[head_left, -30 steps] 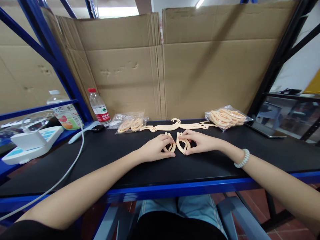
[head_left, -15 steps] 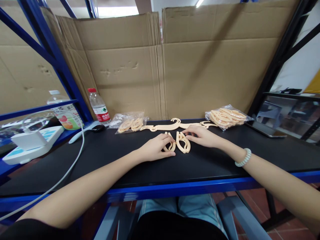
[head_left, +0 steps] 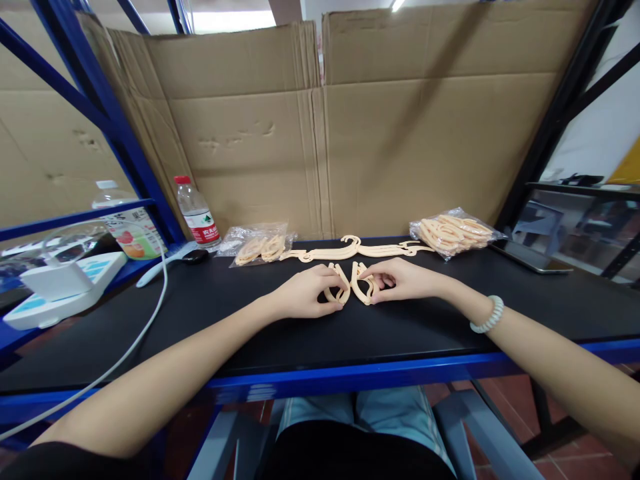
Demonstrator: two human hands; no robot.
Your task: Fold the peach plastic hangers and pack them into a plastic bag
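A cream folding hanger point(head_left: 358, 289), its two curved arms folded into loops side by side, lies on the black tabletop in front of me. My left hand point(head_left: 306, 293) pinches the left loop between thumb and fingers. On the other side, my right hand point(head_left: 407, 279) grips the right loop, fingertips at its top and thumb near its bottom. Just behind my hands lies another cream hanger point(head_left: 333, 254), spread out flat with its hook pointing up toward the cardboard.
A clear bag of folded hangers point(head_left: 453, 233) lies at the back right, with another opened bag point(head_left: 263, 249) at back left. A water bottle point(head_left: 198, 215), a white power strip point(head_left: 65, 293) and its cable occupy the left. A phone-like slab point(head_left: 533, 257) rests at right.
My right hand has come down around the right loop, its thumb now at the loop's lower end. My left hand has shifted slightly left and keeps its hold.
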